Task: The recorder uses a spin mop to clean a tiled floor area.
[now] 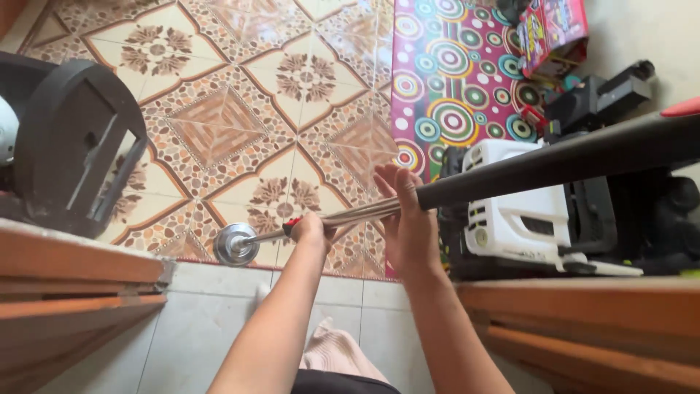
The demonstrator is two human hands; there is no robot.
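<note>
From the head camera, looking straight down, the person is holding a long metal shaft (364, 212) roughly level above the patterned tile floor (219, 109). The left hand (310, 228) is wrapping shut around the thin silver end of the shaft, just behind a red collar, probably to keep that end from dipping or turning; beyond the fist the shaft is ending in a round shiny metal cap (235, 244) that is hanging free over the floor. The right hand (408, 219) is lying flat and open-fingered against the shaft where the bare metal is meeting the black tube (554, 164), bracing it sideways rather than clasping it. The black tube is running off to the right, over a white engine unit (521, 211) sitting on the floor, which is likely bearing the weight on that side. A dark round guard (69, 146) is resting at left, well apart, and a mat with coloured circles (452, 80) is lying beyond.
</note>
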